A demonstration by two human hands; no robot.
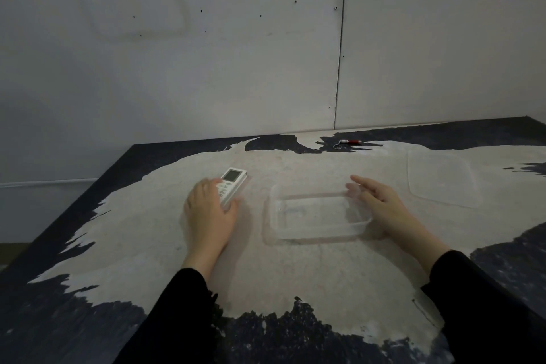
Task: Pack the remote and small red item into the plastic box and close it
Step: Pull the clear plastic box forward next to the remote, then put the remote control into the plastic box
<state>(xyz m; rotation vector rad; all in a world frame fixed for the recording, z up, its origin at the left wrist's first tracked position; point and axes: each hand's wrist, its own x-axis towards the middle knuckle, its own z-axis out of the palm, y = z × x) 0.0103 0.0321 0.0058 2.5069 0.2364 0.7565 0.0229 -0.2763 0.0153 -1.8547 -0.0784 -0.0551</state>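
A white remote [234, 182] with a small screen lies on the table, left of centre. My left hand [209, 213] rests over its near end, fingers wrapped around its sides. A clear plastic box [317, 217] stands open in the middle. My right hand [381, 204] touches the box's right rim, fingers stretched out along it. The box's clear lid [441, 177] lies flat to the right. A small red item [350, 142] with a key ring lies far back near the wall.
The table [295, 275] has a worn pale patch with dark edges. A grey panelled wall [266, 53] stands right behind it. The table's left edge [88, 195] drops off to the floor.
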